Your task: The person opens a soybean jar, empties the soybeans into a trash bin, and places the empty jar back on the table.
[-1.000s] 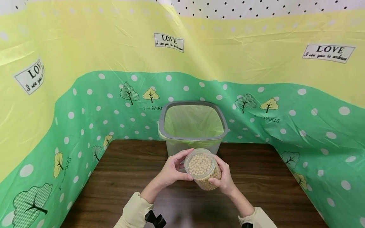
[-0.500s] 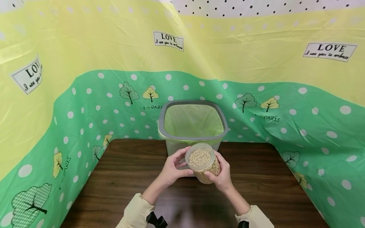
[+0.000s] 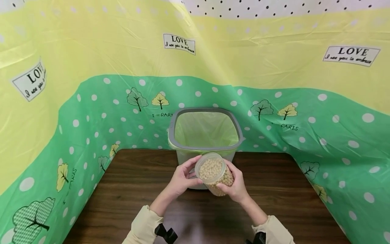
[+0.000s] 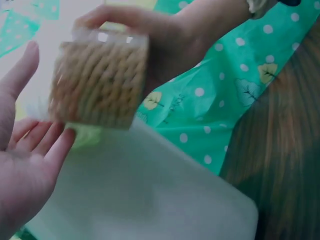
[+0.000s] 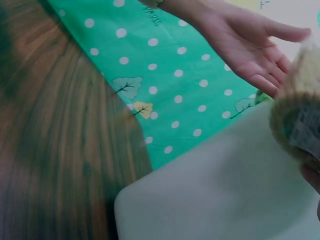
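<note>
Head view, right hand gripping clear cylindrical jar, round pellets, left hand spread

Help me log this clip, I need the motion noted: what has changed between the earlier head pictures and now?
The jar has moved slightly up the picture, towards the bin, and a touch left. The right hand, gripping it, and the left hand, beside its top, moved with it. Nothing was taken hold of or let go. The bin stayed put.
</note>
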`<action>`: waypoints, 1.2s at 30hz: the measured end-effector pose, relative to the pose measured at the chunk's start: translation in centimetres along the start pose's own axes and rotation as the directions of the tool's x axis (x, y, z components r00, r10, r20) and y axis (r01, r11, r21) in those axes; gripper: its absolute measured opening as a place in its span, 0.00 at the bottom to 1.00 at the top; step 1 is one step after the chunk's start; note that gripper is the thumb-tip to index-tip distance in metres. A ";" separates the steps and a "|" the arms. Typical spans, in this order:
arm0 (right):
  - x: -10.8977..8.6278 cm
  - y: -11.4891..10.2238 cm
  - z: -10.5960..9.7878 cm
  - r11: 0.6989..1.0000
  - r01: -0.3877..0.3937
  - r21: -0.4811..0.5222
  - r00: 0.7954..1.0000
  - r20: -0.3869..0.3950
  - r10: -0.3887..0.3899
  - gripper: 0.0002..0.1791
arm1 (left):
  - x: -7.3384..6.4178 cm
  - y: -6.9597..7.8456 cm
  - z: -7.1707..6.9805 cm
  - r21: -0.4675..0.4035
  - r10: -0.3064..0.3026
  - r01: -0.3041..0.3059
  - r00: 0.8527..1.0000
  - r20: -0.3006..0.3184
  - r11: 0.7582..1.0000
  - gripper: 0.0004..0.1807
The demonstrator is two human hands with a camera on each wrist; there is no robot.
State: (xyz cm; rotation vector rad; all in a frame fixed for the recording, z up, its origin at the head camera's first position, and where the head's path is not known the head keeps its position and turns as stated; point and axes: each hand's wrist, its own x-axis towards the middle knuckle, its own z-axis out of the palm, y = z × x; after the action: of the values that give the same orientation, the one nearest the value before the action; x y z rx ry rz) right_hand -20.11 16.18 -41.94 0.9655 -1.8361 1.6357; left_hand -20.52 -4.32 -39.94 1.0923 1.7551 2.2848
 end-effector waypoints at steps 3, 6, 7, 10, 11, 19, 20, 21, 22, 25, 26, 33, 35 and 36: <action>-0.1 -0.1 0.6 0.992 0.016 -0.123 0.995 -0.101 -0.028 0.40 | -0.1 -0.1 0.6 0.043 0.011 -0.006 0.995 -0.100 0.999 0.46; -0.1 -0.3 1.0 0.988 0.020 -0.151 0.987 -0.154 -0.044 0.40 | -0.2 0.0 0.8 0.084 0.048 -0.038 0.993 -0.112 0.996 0.41; -0.1 -0.3 0.9 0.993 0.021 -0.120 0.988 -0.152 -0.040 0.39 | -0.2 0.1 0.7 0.077 0.064 -0.056 0.993 -0.101 0.995 0.40; 0.2 -0.6 0.5 1.000 0.010 0.025 0.996 -0.084 -0.008 0.37 | -0.2 0.6 0.3 0.035 0.081 -0.080 0.996 -0.033 0.996 0.39; 0.3 -0.8 0.3 0.997 0.003 0.079 0.999 -0.043 0.001 0.36 | -0.1 0.8 0.1 0.019 0.081 -0.081 0.997 -0.003 0.997 0.40; 0.8 -1.3 -0.2 0.982 -0.010 0.186 0.987 0.158 -0.020 0.38 | 0.3 1.8 -0.5 0.012 0.007 -0.009 0.990 0.140 1.000 0.50; 0.7 -1.3 -0.2 0.985 -0.006 0.171 0.990 0.143 -0.019 0.39 | 0.2 1.8 -0.4 0.016 0.006 -0.008 0.993 0.120 1.000 0.50; 0.6 -1.4 -0.1 0.990 -0.001 0.143 0.993 0.118 -0.016 0.39 | 0.2 1.7 -0.2 0.019 0.006 -0.008 0.996 0.094 1.000 0.50; 0.6 -1.4 0.1 0.994 0.002 0.108 0.996 0.089 -0.012 0.39 | 0.1 1.7 0.0 0.024 0.007 -0.009 0.998 0.063 1.000 0.50; 0.4 -1.5 0.5 1.000 -0.009 -0.001 1.000 -0.001 0.009 0.39 | 0.0 1.6 0.4 0.049 0.013 -0.012 1.000 -0.026 0.999 0.48; 0.3 -1.5 0.6 0.999 -0.019 -0.028 1.000 -0.024 0.018 0.38 | 0.0 1.5 0.6 0.055 0.014 -0.011 0.999 -0.044 0.998 0.48; 0.3 -1.5 0.4 0.998 -0.028 0.050 1.000 0.000 0.028 0.37 | 0.2 1.9 -0.3 0.029 0.003 -0.004 0.999 0.043 1.000 0.50; 0.4 -1.5 0.3 0.995 -0.029 0.101 0.999 0.048 0.024 0.38 | 0.3 2.0 -0.7 0.016 -0.025 0.023 0.996 0.086 1.000 0.52; 0.4 -1.4 0.3 0.992 -0.031 0.119 0.997 0.070 0.022 0.38 | 0.4 2.1 -0.9 0.014 -0.034 0.032 0.994 0.108 0.999 0.52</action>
State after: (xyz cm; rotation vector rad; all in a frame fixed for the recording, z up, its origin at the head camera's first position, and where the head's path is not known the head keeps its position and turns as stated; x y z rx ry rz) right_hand -19.22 15.82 -40.78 1.0644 -1.8190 1.7668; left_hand -20.60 -5.59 -38.05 1.1563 1.7352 2.1558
